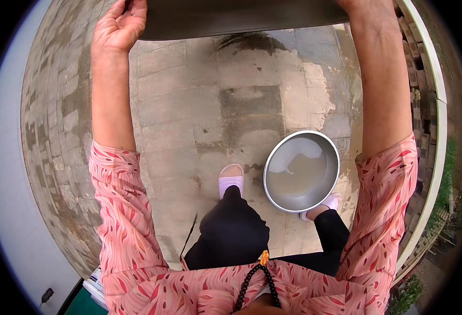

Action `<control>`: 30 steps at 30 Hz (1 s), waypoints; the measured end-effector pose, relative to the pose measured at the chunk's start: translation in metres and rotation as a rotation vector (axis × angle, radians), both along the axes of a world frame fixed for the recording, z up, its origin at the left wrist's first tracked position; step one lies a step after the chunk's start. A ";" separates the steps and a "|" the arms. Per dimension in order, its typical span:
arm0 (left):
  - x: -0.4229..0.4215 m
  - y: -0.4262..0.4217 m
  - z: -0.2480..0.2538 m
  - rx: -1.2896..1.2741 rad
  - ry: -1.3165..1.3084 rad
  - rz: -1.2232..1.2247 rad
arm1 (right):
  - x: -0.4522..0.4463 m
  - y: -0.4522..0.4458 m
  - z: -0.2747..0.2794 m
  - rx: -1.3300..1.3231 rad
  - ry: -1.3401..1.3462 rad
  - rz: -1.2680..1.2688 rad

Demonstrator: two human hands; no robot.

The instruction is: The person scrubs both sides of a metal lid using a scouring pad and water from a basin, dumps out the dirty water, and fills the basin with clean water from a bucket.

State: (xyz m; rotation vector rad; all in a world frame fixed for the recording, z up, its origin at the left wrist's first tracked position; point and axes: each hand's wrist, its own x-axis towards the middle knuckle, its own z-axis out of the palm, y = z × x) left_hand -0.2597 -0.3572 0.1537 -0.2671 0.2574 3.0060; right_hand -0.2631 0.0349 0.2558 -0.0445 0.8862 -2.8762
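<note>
A dark grey-brown sheet-like piece [241, 16], which looks like cloth, is stretched across the top of the view; its upper part is cut off. At its left end, my left hand [119, 25] has its fingers curled on the edge. My right hand [364, 5] is at the opposite end, mostly outside the frame, gripping the piece there with its fingertips hidden. Both arms reach forward at about the same height. Below the right forearm, a round grey metal basin [279, 195] stands on the paving, with cloudy water [299, 176] in it.
My feet, in light purple slippers [231, 177], are on brick paving [173, 110] with wet dark patches. The basin stands right by my right foot [330, 202]. A white wall [10, 157] runs along the left, a pale curb [434, 199] and green plants [441, 202] along the right.
</note>
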 end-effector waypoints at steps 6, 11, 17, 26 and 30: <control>-0.008 -0.021 0.004 0.045 -0.037 0.103 | -0.007 0.032 -0.016 0.012 -0.087 -0.220; 0.013 -0.021 0.006 0.059 0.003 0.059 | -0.001 0.054 -0.043 -0.100 0.151 -0.071; 0.058 -0.030 -0.013 -0.268 0.034 -0.129 | 0.020 0.023 -0.061 -0.099 0.245 -0.072; 0.144 0.062 0.087 -2.709 0.833 0.579 | 0.038 -0.057 -0.050 -0.177 0.359 -0.112; 0.117 0.088 0.092 -2.675 0.995 0.376 | 0.030 -0.076 -0.062 -0.176 0.540 0.020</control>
